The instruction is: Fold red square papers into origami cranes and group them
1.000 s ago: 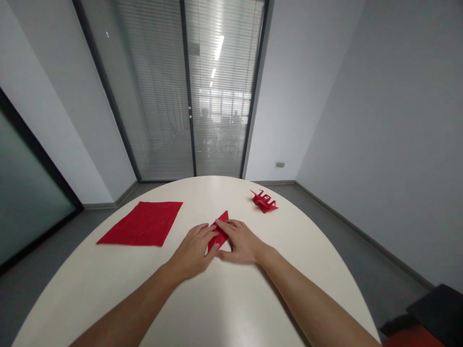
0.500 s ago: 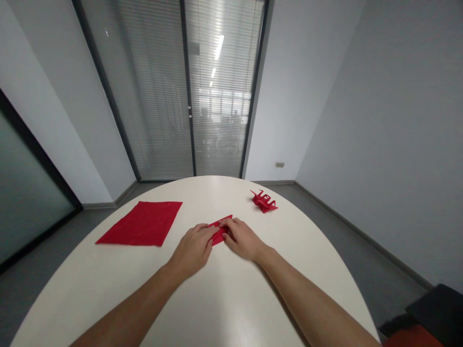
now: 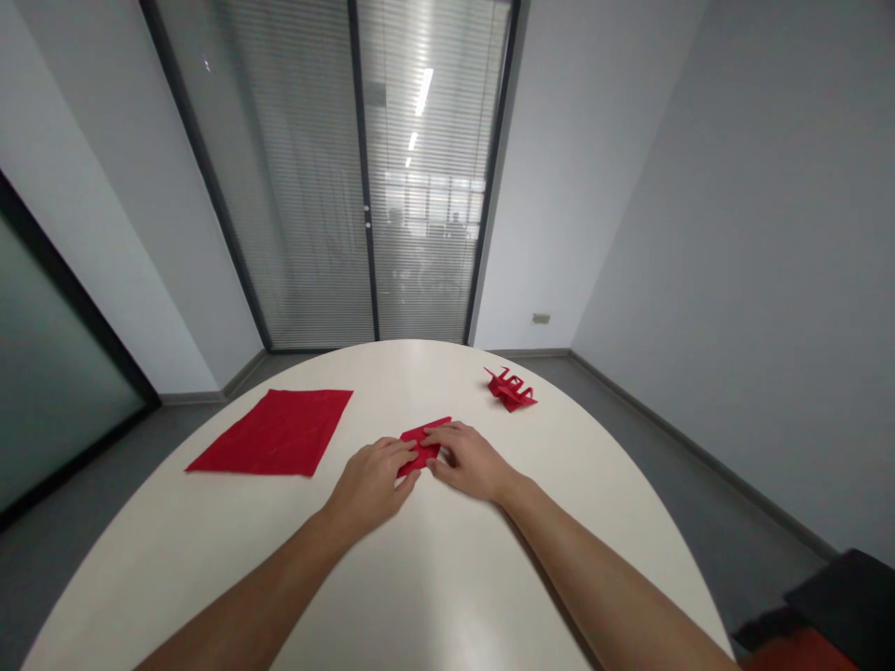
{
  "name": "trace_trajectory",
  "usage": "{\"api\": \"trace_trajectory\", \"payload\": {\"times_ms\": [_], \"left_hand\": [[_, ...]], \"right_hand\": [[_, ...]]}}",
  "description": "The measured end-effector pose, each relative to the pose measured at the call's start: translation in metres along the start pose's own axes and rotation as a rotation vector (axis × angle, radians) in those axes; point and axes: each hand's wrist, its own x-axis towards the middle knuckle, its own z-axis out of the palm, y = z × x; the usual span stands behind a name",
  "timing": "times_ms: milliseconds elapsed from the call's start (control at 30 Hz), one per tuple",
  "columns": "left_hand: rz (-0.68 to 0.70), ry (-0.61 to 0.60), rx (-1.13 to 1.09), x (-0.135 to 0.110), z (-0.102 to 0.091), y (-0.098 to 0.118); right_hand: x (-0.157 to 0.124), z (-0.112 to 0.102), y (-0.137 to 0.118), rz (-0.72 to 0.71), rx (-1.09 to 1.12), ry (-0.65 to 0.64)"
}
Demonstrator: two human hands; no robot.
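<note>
A small folded piece of red paper (image 3: 421, 447) lies on the table between my hands. My left hand (image 3: 374, 473) holds its left end, fingertips pressed on the top and the thumb by its near edge. From the other side my right hand (image 3: 470, 458) has its curled fingers on the paper's upper surface, with the thumb at the near right edge. The fingers cover parts of the paper, so its exact folds are hard to make out.
The round white table (image 3: 447, 578) fills the lower view. A larger flat red sheet (image 3: 276, 431) lies to the left. A folded red paper piece with loops (image 3: 511, 390) stands at the back right. Something black and orange (image 3: 832, 615) is beyond the table at lower right.
The fingers have shifted slightly on the red paper, and more of its top shows between them. My left thumb has moved a little to the right. The other paper pieces stay put.
</note>
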Motion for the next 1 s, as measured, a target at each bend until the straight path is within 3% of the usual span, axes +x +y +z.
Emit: {"api": "trace_trajectory", "payload": {"times_ms": [400, 733, 1000], "left_hand": [[-0.069, 0.010, -0.018, 0.0008, 0.0033, -0.0048], [-0.248, 0.025, -0.086, 0.0034, 0.0004, -0.0048], [-0.258, 0.055, -0.105, 0.0025, 0.0009, -0.0065]], "right_hand": [[0.0004, -0.0012, 0.0001, -0.016, -0.002, 0.004], [-0.0009, 0.0032, 0.0041, -0.005, -0.010, 0.061], [0.0007, 0.0020, 0.0073, 0.016, -0.025, 0.060]]}}
